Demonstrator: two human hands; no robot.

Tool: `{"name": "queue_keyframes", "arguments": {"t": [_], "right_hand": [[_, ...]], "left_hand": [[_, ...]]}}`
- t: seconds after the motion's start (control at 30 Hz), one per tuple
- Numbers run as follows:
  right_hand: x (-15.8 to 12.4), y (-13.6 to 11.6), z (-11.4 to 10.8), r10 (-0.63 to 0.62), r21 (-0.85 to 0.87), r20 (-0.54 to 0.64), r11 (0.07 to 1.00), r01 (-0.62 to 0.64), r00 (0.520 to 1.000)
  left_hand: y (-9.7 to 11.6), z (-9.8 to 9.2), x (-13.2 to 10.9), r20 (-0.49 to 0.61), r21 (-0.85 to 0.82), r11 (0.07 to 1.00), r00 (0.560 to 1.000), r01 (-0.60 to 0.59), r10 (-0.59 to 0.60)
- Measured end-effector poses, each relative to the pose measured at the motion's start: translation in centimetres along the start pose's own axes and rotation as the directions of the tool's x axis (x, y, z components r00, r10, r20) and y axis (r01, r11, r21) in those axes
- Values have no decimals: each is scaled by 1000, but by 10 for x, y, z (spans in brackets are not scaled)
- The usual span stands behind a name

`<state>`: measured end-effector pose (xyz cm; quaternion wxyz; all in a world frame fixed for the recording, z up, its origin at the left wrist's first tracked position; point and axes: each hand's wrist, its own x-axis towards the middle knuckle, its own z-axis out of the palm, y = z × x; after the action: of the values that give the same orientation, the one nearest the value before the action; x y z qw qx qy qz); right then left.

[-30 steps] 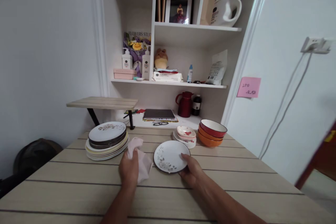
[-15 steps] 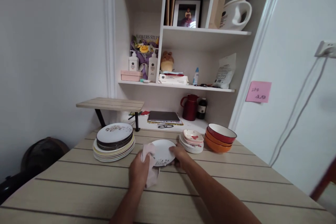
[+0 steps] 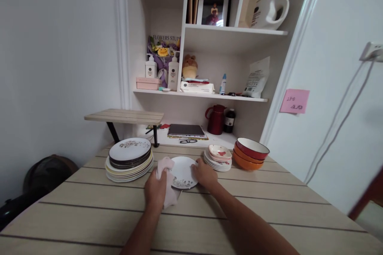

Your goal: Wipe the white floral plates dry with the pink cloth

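Observation:
A white plate (image 3: 183, 170) with a grey floral print near its front rim is between my hands over the wooden table. My right hand (image 3: 205, 173) grips the plate's right rim, thumb on top and the other fingers mostly hidden below. My left hand (image 3: 156, 189) is closed on a pale pink cloth (image 3: 170, 191) at the plate's left edge. Part of the cloth hangs down in front of the plate. Whether the left fingers also pinch the plate through the cloth is hidden.
Stacked plates (image 3: 130, 151) stand at left beside a low wooden riser (image 3: 125, 116). To the right are small plates topped by small square dishes (image 3: 220, 152), then stacked red and orange bowls (image 3: 251, 155). Behind lie glasses (image 3: 188, 141), a laptop (image 3: 186, 130) and a red jug (image 3: 216, 119).
The plate has shifted slightly left and turned a little in my hands. My left hand and the cloth have moved slightly left. The camera view has tilted slightly.

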<state>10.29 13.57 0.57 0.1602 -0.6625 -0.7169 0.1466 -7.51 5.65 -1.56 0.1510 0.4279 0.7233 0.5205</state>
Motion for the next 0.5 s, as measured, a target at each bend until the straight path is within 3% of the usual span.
{"name": "queue_keyframes", "arguments": {"t": [0.27,0.5], "right_hand": [[-31,-5,-11,-136,-241,-27,962,125,990],[-61,6,-19,-315,-253,57,914,319,948]], "left_hand": [[1,2,0,-10,31,999,1000,10,-9],[1,3,2,-45,67,997,999,23,-20]]}}
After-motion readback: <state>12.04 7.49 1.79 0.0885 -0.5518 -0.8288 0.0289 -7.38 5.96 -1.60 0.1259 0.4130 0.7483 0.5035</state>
